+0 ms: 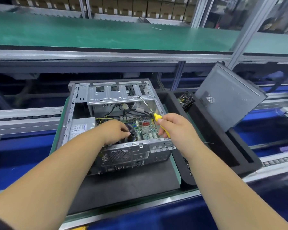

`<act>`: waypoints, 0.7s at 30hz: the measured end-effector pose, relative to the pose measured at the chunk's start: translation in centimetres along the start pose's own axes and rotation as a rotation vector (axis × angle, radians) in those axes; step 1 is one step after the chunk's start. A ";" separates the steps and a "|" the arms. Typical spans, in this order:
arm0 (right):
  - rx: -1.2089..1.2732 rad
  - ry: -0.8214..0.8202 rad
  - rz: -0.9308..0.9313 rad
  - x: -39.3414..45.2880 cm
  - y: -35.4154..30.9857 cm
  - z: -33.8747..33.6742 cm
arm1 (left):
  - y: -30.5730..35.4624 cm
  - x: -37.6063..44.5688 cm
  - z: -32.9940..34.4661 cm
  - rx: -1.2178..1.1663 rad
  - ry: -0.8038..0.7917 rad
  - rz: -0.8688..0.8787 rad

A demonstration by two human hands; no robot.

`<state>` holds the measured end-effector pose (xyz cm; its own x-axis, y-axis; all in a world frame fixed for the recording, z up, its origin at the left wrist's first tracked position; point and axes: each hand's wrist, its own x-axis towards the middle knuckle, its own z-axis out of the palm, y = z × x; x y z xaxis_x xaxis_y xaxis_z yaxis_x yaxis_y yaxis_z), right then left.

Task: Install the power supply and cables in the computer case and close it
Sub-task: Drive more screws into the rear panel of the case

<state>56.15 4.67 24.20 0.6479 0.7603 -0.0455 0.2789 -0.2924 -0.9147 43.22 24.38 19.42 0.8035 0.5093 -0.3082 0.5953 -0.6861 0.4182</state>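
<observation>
From the head camera, the computer case [116, 123] lies open on a dark mat, its rear panel nearest the person. The power supply [81, 127] sits in the near-left corner of the case, and loose cables [131, 110] trail across the far half above the motherboard [146, 130]. The side panel [229, 97] leans upright in a black foam tray [223, 146] to the right, well apart from the case, so closing is not yet done.

The left hand [114, 131] reaches inside over the cooler fan [131, 131], fingers curled down; whether they pinch a cable or screw is hidden, so I cannot tell. The right hand [175, 128] grips a yellow-handled screwdriver [154, 113], its shaft angled toward the far drive bracket [116, 95].

Risk, as I judge it: the tip could slip onto the board or snag cables, since the shaft crosses them closely.
</observation>
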 end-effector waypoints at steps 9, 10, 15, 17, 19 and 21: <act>0.097 0.002 0.109 -5.5 2.2 -0.3 | 1.3 -2.9 0.3 -0.135 0.022 -0.005; 0.097 -0.007 0.121 -6.0 2.4 0.0 | 1.3 -3.2 0.2 -0.143 0.017 -0.006; 0.105 -0.016 0.167 -8.2 3.7 1.2 | 1.0 -3.9 0.0 -0.114 -0.023 0.000; 0.098 -0.015 0.183 -9.0 4.2 1.9 | 0.9 -4.0 0.1 -0.092 -0.027 0.007; 0.090 -0.016 0.202 -9.5 4.6 2.5 | 1.0 -4.1 0.2 -0.043 -0.040 0.026; 0.072 -0.021 0.221 -10.0 5.0 3.1 | 1.3 -4.2 0.3 -0.004 -0.048 0.041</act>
<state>48.81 -2.61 18.81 0.6727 0.6945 -0.2551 0.0802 -0.4112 -0.9080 40.61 21.23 21.03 0.8266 0.4551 -0.3309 0.5616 -0.7041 0.4345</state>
